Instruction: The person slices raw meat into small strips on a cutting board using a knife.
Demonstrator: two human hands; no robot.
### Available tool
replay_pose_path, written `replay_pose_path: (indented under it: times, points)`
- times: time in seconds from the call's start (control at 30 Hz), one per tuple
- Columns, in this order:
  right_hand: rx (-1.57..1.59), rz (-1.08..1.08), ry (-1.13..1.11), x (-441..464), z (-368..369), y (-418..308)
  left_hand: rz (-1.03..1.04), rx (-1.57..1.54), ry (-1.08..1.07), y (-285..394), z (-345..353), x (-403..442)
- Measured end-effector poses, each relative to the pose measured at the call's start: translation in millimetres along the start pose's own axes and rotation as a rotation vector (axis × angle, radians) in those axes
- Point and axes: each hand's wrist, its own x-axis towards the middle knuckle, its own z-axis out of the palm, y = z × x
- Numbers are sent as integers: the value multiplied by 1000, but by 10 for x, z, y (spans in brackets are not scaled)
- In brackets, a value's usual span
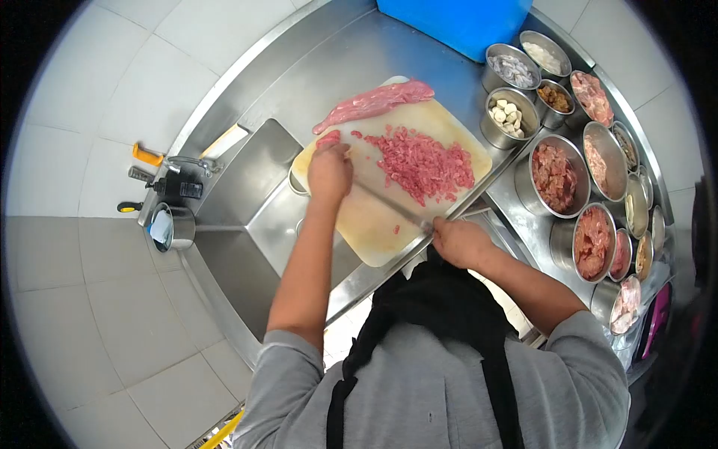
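My right hand [458, 242] is closed round the handle of a knife [393, 203] at the near right edge of the white cutting board [366, 238]. The blade slants across the board, its far end close to my left hand [330, 173]. My left hand is closed, fingers curled on a small piece of raw meat [327, 139] at the board's left side; the fingers hide part of it. Beyond it lies a long strip of raw meat [374, 105]. A spread heap of chopped meat [426, 165] covers the board's right half, with a few loose bits nearby.
The board rests across a steel counter and partly over a sink [224, 251]. On the right stand several steel pots, including one of peeled garlic [506, 117] and one of meat pieces [555, 178]. A blue container [456, 22] is at the back; a steel pot [179, 227] sits left.
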Motion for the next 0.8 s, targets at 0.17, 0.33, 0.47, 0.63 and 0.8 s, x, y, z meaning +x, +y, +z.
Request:
replay_pose_path:
  times: [0.17,0.33,0.47,0.63,0.8]
  points:
    - [-38,-69,-24,175,115,119,28,241,-124,-375,87,141]
    - [-16,1,85,384,32,336,-193,-229,116,-754,65,219]
    - [-45,-63,5,41,-202,250,-191,-630,214,-902,-65,203]
    - [-174,-172,-251,-128,-92,429,-503,-1459,253,-657,-377,177]
    - [-81,-60,22,247,-189,673,-568,-1647,136,-408,-399,22]
